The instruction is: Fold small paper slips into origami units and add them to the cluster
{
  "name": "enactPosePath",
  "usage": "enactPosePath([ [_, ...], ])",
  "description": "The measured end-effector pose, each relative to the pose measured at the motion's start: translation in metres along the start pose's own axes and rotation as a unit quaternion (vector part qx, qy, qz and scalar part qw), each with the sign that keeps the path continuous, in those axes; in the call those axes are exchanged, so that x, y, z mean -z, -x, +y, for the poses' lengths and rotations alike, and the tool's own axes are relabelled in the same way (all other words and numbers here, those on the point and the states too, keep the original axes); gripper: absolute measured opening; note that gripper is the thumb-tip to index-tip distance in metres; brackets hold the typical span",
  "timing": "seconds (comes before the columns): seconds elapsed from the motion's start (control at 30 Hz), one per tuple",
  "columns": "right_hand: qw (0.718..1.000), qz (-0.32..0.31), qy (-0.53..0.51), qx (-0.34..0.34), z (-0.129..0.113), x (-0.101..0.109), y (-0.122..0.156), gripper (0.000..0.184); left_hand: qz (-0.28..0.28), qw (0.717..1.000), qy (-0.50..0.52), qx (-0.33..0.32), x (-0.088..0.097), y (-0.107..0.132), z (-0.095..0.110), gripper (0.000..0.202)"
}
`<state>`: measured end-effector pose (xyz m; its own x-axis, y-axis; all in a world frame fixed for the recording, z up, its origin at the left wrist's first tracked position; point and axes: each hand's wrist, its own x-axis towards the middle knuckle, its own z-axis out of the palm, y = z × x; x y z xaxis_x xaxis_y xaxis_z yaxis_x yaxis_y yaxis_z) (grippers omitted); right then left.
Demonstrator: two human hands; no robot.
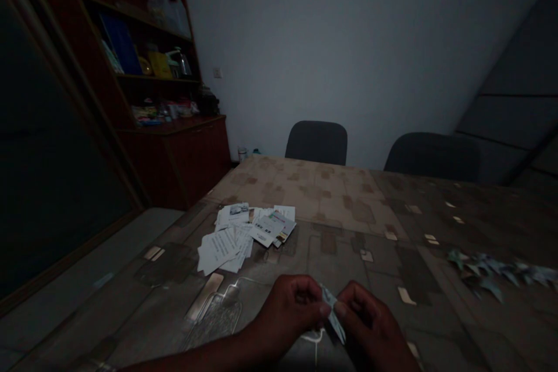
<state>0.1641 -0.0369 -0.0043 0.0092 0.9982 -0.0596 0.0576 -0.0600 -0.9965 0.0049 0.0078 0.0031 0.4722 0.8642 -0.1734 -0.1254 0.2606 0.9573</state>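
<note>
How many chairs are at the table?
2. One chair at the far edge of the table, centre; the second chair to its right. Others may be out of frame.

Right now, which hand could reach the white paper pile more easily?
Probably the left hand: the paper pile lies ahead on its side, while the right hand is farther away. Both hands pinch the small folded paper.
</note>
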Motion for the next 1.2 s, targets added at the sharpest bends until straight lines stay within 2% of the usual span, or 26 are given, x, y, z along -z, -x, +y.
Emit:
enactPosePath([
  [0.1, 0.999, -0.006, 0.039, 0.012, 0.000, 0.002, -0.002, 0.040, -0.002, 0.999, -0.047, -0.015, 0.001, 0.002, 0.001, 0.021],
  [0.2, 0.993, -0.024, 0.111, 0.035, -0.002, 0.007, -0.005, 0.028, -0.009, 0.990, -0.138, -0.015, 0.003, 0.004, 0.001, 0.010],
  [0.37, 0.957, -0.067, 0.267, 0.093, -0.001, 0.015, -0.011, 0.018, -0.035, 0.953, -0.302, 0.009, 0.008, 0.004, 0.002, 0.006],
  [0.47, 0.918, -0.058, 0.371, 0.125, 0.003, 0.018, -0.014, 0.019, -0.038, 0.890, -0.453, -0.042, 0.013, 0.006, 0.006, 0.004],
  [0.6, 0.875, -0.045, 0.455, 0.157, 0.008, 0.020, -0.019, 0.014, -0.089, 0.778, -0.582, -0.217, 0.024, 0.009, 0.007, 0.014],
  [0.73, 0.858, -0.040, 0.475, 0.192, 0.011, 0.020, -0.023, 0.015, -0.123, 0.694, -0.632, -0.321, 0.032, 0.009, 0.006, 0.009],
  [0.8, 0.855, -0.043, 0.474, 0.204, 0.012, 0.020, -0.025, 0.015, -0.140, 0.641, -0.660, -0.366, 0.033, 0.009, 0.007, 0.009],
  [0.9, 0.854, -0.051, 0.469, 0.221, 0.012, 0.021, -0.026, 0.014, -0.153, 0.579, -0.686, -0.413, 0.033, 0.010, 0.005, 0.009],
  [1.0, 0.854, -0.047, 0.462, 0.234, 0.012, 0.022, -0.027, 0.013, -0.147, 0.560, -0.697, -0.422, 0.036, 0.014, -0.002, 0.010],
  [1.2, 0.861, -0.001, 0.457, 0.224, 0.012, 0.013, -0.021, 0.018, -0.112, 0.563, -0.700, -0.425, 0.040, 0.015, -0.022, 0.013],
])
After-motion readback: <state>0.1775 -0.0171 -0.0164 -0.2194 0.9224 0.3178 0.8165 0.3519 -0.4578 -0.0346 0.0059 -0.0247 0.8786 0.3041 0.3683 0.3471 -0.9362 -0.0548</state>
